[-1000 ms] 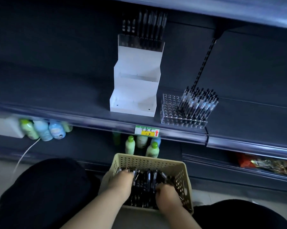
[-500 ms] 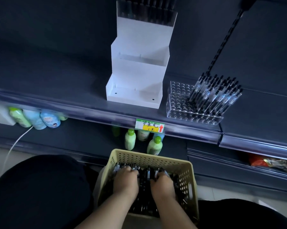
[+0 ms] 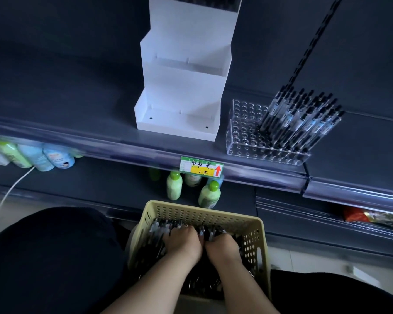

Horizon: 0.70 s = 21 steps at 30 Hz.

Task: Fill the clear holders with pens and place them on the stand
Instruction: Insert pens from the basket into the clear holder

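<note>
Below the shelf (image 3: pixel 78 105), beige basket (image 3: pixel 191 214): left hand (image 3: pixel 183 242) and right hand (image 3: pixel 222 247) buried among loose pens (image 3: pixel 161 225), grip not discernible. Step: gathering, probably. Next: bunch to part-filled clear holder (image 3: pixel 245 123) just beside white stand (image 3: pixel 179 87).

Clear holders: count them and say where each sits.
2. One clear holder stands on the shelf right of the white stand, partly filled with pens. The other sits on the stand's top tier, cut off by the frame; more may be hidden.
</note>
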Each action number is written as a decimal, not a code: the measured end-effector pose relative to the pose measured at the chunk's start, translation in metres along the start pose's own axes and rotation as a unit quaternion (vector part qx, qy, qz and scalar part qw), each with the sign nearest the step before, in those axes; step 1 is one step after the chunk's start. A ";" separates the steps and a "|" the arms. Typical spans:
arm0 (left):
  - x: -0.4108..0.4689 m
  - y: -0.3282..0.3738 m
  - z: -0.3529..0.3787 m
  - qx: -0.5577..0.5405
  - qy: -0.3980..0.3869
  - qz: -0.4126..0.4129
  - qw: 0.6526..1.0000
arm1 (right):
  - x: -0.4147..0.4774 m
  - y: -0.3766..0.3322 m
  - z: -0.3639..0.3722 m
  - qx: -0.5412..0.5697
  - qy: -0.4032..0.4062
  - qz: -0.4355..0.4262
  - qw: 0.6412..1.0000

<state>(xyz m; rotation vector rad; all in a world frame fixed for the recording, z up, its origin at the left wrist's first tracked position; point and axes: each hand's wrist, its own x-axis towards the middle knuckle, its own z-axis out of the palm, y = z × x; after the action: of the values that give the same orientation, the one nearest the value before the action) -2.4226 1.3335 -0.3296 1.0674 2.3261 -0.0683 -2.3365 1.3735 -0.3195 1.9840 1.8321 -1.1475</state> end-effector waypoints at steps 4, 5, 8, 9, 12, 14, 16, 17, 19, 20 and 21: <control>-0.012 -0.004 -0.004 -0.152 0.007 0.008 0.988 | -0.010 -0.002 -0.004 0.022 -0.009 -0.031 0.999; -0.015 -0.005 -0.005 -0.188 0.014 0.016 0.982 | -0.014 -0.002 -0.005 0.027 -0.008 -0.049 0.998; -0.029 -0.007 -0.014 -0.267 0.060 0.035 0.961 | -0.029 -0.005 -0.012 0.083 0.027 -0.093 0.992; -0.035 -0.007 -0.017 -0.293 0.078 0.047 0.952 | -0.037 -0.006 -0.016 0.118 0.044 -0.100 0.987; -0.051 -0.006 -0.033 -0.366 0.121 0.088 0.919 | -0.060 -0.010 -0.031 0.168 0.086 -0.163 0.968; -0.063 -0.004 -0.046 -0.385 0.152 0.117 0.903 | -0.075 -0.013 -0.042 0.163 0.113 -0.219 0.955; -0.073 -0.002 -0.060 -0.392 0.176 0.145 0.891 | -0.086 -0.016 -0.054 0.163 0.140 -0.257 0.942; -0.079 0.000 -0.069 -0.389 0.189 0.157 0.888 | -0.090 -0.017 -0.061 0.163 0.158 -0.273 0.935; -0.090 0.003 -0.087 -0.381 0.222 0.184 0.878 | -0.099 -0.020 -0.078 0.176 0.192 -0.302 0.917; -0.094 0.004 -0.096 -0.380 0.239 0.199 0.871 | -0.104 -0.021 -0.087 0.190 0.208 -0.314 0.907; -0.099 0.004 -0.107 -0.380 0.251 0.213 0.864 | -0.108 -0.023 -0.097 0.201 0.225 -0.324 0.897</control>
<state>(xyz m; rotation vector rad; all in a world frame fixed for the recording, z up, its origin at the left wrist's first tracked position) -2.4194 1.2983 -0.1885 1.2059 2.1088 1.3248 -2.3113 1.3571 -0.1757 2.0226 2.8507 -1.4085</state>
